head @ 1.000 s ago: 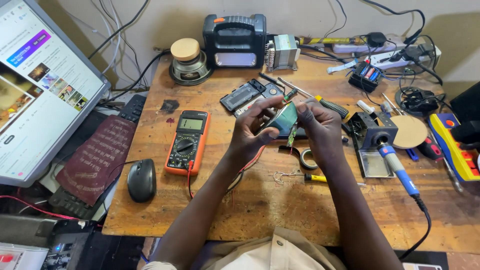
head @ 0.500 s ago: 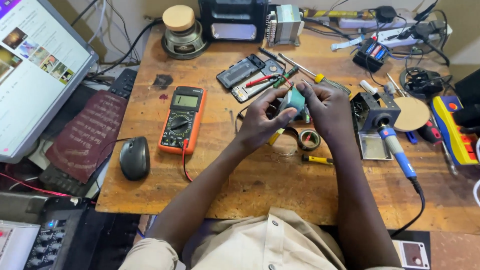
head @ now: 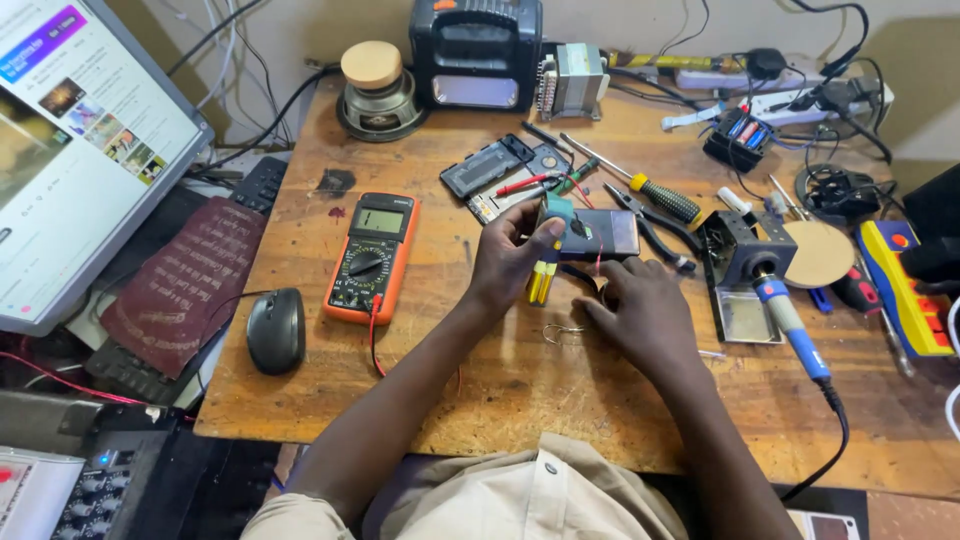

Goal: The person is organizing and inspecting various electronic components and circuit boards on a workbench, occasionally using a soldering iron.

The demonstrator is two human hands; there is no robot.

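The person's right hand (head: 645, 310) rests palm down on the wooden tabletop (head: 520, 400), fingers spread loosely near the small yellow-handled tool (head: 541, 283) and holding nothing that shows. Just beyond it, the left hand (head: 510, 255) is closed around a small dark rectangular device (head: 598, 233), thumb on its teal end, keeping it raised just above the surface. This looks like the inspecting or positioning step of a small repair. The next move would call for a steady grip from the left hand while the right takes up a tool. Left of them lies the orange multimeter (head: 368, 256); right, the blue-handled soldering iron (head: 790, 325). Farther back lie an opened phone (head: 495, 168) and screwdrivers (head: 640, 183). The device's underside and the thin wires beneath the hands are hard to make out.
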